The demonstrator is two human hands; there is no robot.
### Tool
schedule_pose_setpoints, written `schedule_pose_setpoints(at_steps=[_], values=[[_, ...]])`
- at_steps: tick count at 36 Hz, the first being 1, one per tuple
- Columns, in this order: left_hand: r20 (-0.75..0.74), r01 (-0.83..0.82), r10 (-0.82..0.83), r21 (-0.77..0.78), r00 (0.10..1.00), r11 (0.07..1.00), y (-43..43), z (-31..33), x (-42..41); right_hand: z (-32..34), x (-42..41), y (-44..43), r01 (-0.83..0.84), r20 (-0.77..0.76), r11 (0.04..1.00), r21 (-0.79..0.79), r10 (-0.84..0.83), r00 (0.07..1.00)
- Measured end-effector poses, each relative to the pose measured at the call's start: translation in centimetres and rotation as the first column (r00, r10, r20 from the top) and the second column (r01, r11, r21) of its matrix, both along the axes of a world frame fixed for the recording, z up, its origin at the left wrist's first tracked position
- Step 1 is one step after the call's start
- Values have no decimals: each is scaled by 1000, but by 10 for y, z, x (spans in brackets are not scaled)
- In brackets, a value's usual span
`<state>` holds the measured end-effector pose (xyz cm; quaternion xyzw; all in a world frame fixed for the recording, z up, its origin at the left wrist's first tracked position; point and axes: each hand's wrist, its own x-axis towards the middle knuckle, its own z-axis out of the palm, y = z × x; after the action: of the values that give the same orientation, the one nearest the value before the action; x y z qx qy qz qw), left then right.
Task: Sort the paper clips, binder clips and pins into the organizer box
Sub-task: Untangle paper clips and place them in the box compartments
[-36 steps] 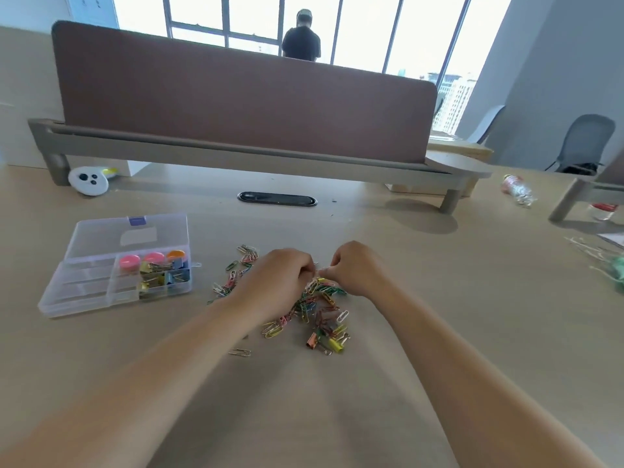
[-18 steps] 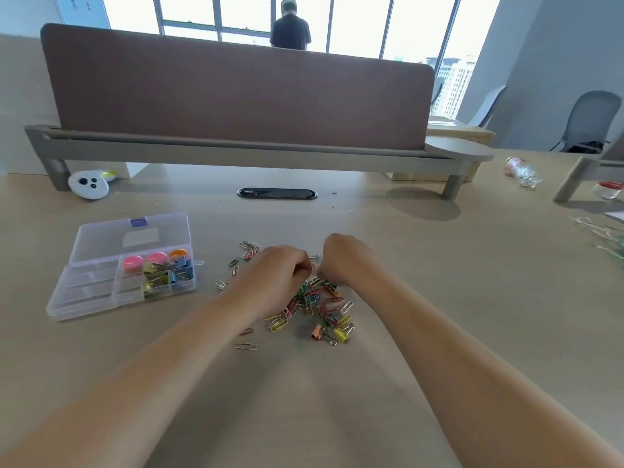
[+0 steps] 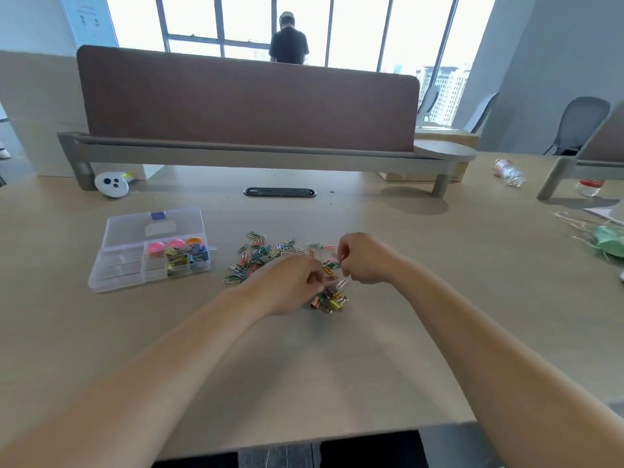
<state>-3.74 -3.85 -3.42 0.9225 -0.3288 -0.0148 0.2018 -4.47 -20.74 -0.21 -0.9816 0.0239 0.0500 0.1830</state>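
Lying left of the left hand, the organizer box was noted; right hand farther. Both seen curled, contents untold.

desk | on it: organizer box | paper clips | binder clips | bottle

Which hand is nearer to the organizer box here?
Left. The left hand sits over the clip pile, right of the organizer box; the right hand is farther right, beyond the left.
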Motion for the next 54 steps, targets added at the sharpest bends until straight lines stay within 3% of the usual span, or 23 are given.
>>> schedule_pose_setpoints(at_steps=[12, 30, 49, 54], values=[[7, -19, 18, 123, 1000, 992, 1, -2, -25, -6, -51, 6, -210, -28, 978, -2, 210, 977], [40, -12, 10, 72, 999, 997, 6, -6, -20, -26, -33, 12, -249, 22, 966, -74, 251, 968], [91, -169, 183, -143, 979, 975, 69, 20, -1, 7, 1, 49, -228, 153, 974, 8, 225, 962], [97, -280, 304, -205, 948, 938, 104, 22, 8, 12, 18, 84, -283, 175, 957, 59, 269, 947]])
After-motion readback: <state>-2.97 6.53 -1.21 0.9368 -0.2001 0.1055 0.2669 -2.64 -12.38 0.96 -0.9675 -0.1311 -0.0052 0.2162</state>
